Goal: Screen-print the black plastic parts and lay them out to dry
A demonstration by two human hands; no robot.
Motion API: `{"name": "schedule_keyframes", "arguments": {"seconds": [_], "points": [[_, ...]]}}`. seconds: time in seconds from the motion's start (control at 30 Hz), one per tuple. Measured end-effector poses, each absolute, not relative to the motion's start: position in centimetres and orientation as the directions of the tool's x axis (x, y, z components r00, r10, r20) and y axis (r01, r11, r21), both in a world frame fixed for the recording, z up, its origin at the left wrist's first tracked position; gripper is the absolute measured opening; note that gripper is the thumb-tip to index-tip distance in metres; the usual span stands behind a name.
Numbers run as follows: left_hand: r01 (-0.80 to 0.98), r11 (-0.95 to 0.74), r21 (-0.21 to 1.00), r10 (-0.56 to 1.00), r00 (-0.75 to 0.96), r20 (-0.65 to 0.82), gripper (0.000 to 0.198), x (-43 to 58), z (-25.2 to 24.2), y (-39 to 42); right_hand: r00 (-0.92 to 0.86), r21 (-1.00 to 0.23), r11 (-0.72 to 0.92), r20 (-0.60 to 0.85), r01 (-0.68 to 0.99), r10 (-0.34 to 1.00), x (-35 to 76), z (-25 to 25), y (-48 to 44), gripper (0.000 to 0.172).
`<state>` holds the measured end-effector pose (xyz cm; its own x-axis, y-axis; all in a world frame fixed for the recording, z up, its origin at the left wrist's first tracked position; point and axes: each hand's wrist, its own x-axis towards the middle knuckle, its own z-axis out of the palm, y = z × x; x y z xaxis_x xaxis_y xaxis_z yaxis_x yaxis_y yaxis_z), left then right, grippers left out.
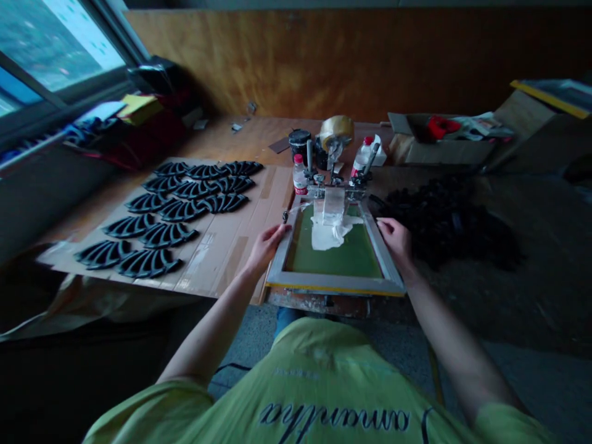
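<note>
A person in a lime-green T-shirt (333, 364), seen from their own head, faces a wooden worktop (222, 137) with both hands at a grey frame (333, 282) that has a yellow strip along its near edge. The shirt's large dark script appears upside down and seems to read "Samantha"; a smaller line of print is too faint to read. The frame lies at the middle of the worktop's near side, holding a dark green sheet (333, 264) with a crumpled whitish patch (324, 239) at its far end, where a metal clamp (319, 192) stands. The left hand (268, 246) is at the frame's left edge, fingers drawn narrow beside a small black piece (285, 217); the right hand (395, 239) is at the right edge, fingers curled close together. Whether either grips the frame, I cannot tell. Behind are two red-capped bottles (300, 179), their red-and-white labels too small to read, a black tub (300, 143) and a roll of tape (337, 129). To the left, fan-shaped black pieces (150, 262) lie in rows on flat cardboard (217, 246); to the right sit a dark heap (453, 222) and an open box (446, 151)
</note>
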<state>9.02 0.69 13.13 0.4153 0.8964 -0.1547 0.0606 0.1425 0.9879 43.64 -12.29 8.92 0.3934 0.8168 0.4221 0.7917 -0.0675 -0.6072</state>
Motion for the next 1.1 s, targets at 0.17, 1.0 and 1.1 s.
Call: {"name": "schedule_keyframes", "arguments": {"seconds": [0.17, 1.0, 1.1], "points": [[0.176, 0.261, 0.949, 0.873, 0.376, -0.31, 0.082, 8.8, 6.1, -1.4, 0.194, -0.475, 0.049, 0.449, 0.879, 0.872, 38.5, 12.0, -6.5, 0.057], [0.212, 0.223, 0.952, 0.894, 0.344, -0.286, 0.075, 9.2, 1.8, -1.1, -0.346, -0.184, 0.378, 0.187, 0.907, 0.92, 33.1, 10.1, -11.5, 0.011], [0.209, 0.237, 0.949, 0.9, 0.321, -0.295, 0.072, 9.3, 3.2, -1.4, -0.225, -0.269, 0.274, 0.197, 0.924, 0.954, 33.4, 11.2, -9.8, 0.013]]}}
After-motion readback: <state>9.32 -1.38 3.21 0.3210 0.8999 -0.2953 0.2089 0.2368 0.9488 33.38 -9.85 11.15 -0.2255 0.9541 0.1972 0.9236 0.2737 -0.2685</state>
